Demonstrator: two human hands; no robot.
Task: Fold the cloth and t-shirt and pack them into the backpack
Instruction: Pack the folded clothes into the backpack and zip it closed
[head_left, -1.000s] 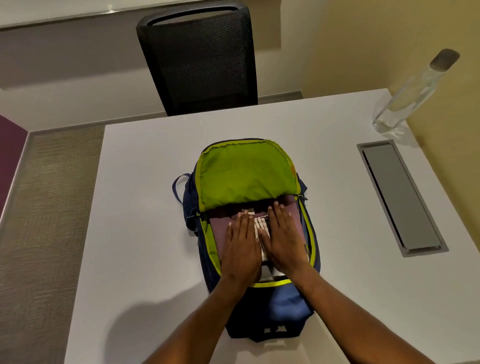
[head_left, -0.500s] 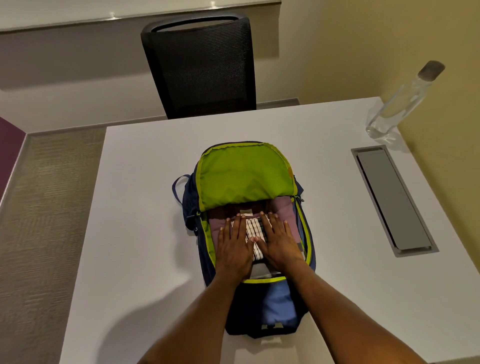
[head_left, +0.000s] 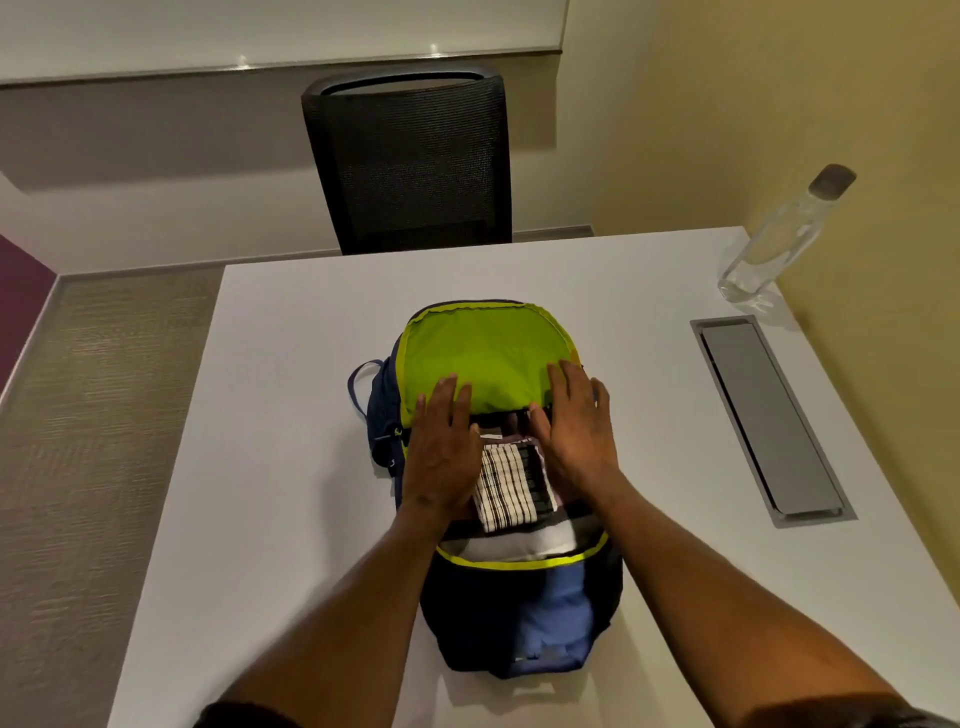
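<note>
A navy and blue backpack lies flat on the white table, its lime-green flap folded back and the main compartment open. Inside lies a folded black-and-white striped cloth, with a white and purplish folded garment beneath it. My left hand lies flat, fingers apart, over the compartment's left side, fingertips reaching the flap's lower edge. My right hand lies the same way on the right side, fingertips on the flap. Neither hand grips anything that I can see.
A black mesh chair stands at the table's far edge. A clear water bottle stands at the far right corner by the wall. A grey cable hatch is set into the table right of the backpack. Carpet lies to the left.
Both hands have slid apart and forward off the striped cloth, up to the lower edge of the green flap. The cloth now shows between them.
</note>
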